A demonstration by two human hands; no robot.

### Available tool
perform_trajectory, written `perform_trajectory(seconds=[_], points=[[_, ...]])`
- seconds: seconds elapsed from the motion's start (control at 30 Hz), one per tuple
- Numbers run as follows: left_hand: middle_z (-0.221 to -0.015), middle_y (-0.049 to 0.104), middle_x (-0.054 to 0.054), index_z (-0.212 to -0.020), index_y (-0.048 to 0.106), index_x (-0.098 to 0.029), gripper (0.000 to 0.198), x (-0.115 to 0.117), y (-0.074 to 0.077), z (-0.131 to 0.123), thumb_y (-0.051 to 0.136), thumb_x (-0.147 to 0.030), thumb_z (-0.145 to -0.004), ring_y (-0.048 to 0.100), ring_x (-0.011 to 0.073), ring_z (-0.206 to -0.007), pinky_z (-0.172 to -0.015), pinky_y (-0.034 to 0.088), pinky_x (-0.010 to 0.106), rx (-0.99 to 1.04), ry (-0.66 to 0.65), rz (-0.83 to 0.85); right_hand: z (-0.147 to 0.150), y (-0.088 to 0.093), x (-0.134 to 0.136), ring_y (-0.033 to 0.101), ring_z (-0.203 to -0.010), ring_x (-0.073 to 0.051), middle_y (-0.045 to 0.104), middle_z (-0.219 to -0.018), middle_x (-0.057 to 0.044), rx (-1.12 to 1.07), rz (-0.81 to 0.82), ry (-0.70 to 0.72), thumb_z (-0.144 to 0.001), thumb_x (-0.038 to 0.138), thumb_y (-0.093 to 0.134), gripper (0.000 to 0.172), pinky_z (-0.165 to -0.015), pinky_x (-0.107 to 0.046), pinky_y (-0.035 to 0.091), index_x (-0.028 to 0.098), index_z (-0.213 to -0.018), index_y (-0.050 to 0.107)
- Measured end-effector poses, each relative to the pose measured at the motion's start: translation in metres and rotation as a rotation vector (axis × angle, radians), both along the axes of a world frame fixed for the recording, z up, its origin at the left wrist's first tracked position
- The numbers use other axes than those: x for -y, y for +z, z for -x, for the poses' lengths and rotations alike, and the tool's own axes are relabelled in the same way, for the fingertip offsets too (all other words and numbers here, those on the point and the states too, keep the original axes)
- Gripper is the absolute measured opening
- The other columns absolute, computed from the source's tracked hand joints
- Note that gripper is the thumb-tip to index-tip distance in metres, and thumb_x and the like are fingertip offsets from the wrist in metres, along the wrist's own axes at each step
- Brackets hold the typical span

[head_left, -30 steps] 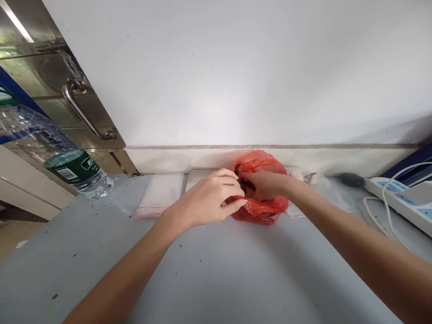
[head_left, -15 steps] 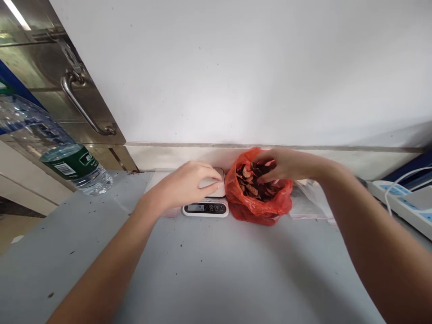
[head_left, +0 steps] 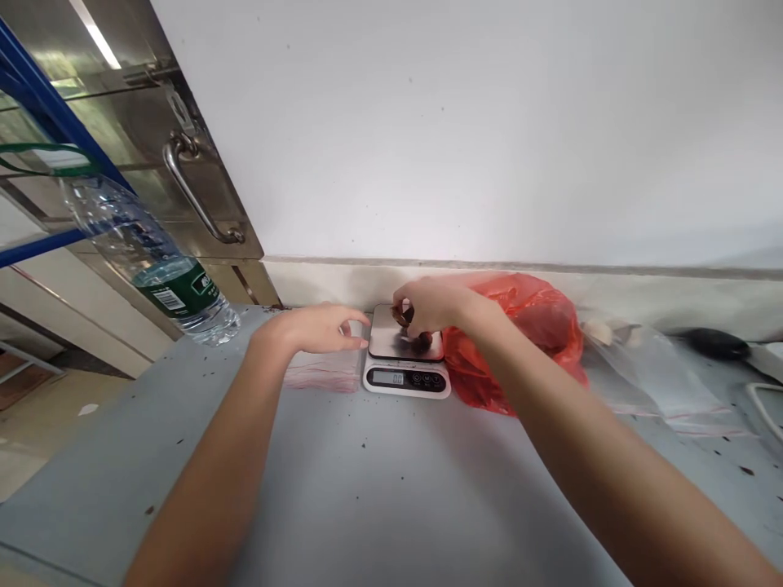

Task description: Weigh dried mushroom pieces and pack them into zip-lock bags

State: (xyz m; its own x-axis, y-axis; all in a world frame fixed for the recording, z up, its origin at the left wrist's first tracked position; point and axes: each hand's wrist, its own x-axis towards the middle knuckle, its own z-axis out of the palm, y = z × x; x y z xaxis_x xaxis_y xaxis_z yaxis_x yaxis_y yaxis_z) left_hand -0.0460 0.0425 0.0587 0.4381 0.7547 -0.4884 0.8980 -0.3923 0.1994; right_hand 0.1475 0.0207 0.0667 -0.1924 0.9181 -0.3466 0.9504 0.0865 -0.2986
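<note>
My right hand (head_left: 431,306) is closed on some dark brown dried pieces (head_left: 404,316), just over the steel plate of a small digital kitchen scale (head_left: 406,381). Its display reads 0.0. Whether the pieces touch the plate I cannot tell; the fingers partly cover them. Beside the scale's left edge, my left hand (head_left: 321,328) holds nothing, thumb and fingers apart. Under that hand lies a stack of clear zip bags (head_left: 324,377). Right of the scale stands a red plastic bag (head_left: 544,318), partly hidden behind my right forearm.
A large water bottle (head_left: 177,285) with a green label stands at the left, near a metal door handle (head_left: 199,200). More clear zip bags (head_left: 661,375) and a black-ended object (head_left: 715,344) lie at the right. The white wall (head_left: 458,147) rises behind the grey tabletop (head_left: 367,489).
My right hand has come out of the red bag and moved left over the scale with dried pieces in it. My left hand has drawn back from the plate to its left. The view has shifted.
</note>
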Motion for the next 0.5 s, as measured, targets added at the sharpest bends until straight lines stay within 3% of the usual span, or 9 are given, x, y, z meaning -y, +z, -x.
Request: perform_trajectory(seconds=[0.1,0.23,0.4,0.5], points=[[-0.146,0.066,0.004,-0.153,0.052,-0.033,0.062,-0.002,-0.003,0.001,0.055,-0.050,-0.093,0.065,0.0300,-0.123,-0.098,0.051,0.037,0.025,-0.001,-0.010,0.007,-0.005,0.000,0.074,-0.093,-0.025,0.080,-0.108,-0.008,0.017,-0.004,-0.010,-0.070,0.004,0.074,0.046,-0.057,-0.026,0.047,0.022,-0.112,0.076],[-0.146,0.065,0.004,-0.154,0.051,-0.037,0.062,-0.001,-0.003,0.000,0.055,-0.051,-0.094,0.066,0.0295,-0.121,-0.097,0.052,0.038,0.008,0.005,-0.009,0.004,-0.010,0.004,0.075,-0.098,-0.024,0.078,-0.121,-0.007,-0.006,0.018,-0.034,-0.075,0.014,0.080,0.060,-0.066,-0.026,0.054,0.025,-0.133,0.069],[-0.138,0.070,0.005,-0.153,0.052,-0.034,0.061,0.000,0.000,0.001,0.056,-0.047,-0.094,0.068,0.0282,-0.118,-0.092,0.052,0.034,0.006,0.011,0.012,-0.009,-0.015,0.007,0.074,-0.104,-0.023,0.077,-0.124,-0.007,-0.149,-0.023,-0.065,-0.080,0.020,0.081,0.063,-0.080,-0.027,0.056,0.024,-0.140,0.064],[-0.135,0.072,0.006,-0.154,0.051,-0.033,0.062,0.001,0.001,0.003,0.056,-0.047,-0.093,0.069,0.0273,-0.117,-0.092,0.052,0.033,0.000,0.016,-0.004,-0.017,-0.014,0.011,0.073,-0.107,-0.022,0.075,-0.129,-0.008,-0.212,-0.066,-0.097,-0.088,0.027,0.075,0.055,-0.088,-0.028,0.055,0.023,-0.141,0.063]])
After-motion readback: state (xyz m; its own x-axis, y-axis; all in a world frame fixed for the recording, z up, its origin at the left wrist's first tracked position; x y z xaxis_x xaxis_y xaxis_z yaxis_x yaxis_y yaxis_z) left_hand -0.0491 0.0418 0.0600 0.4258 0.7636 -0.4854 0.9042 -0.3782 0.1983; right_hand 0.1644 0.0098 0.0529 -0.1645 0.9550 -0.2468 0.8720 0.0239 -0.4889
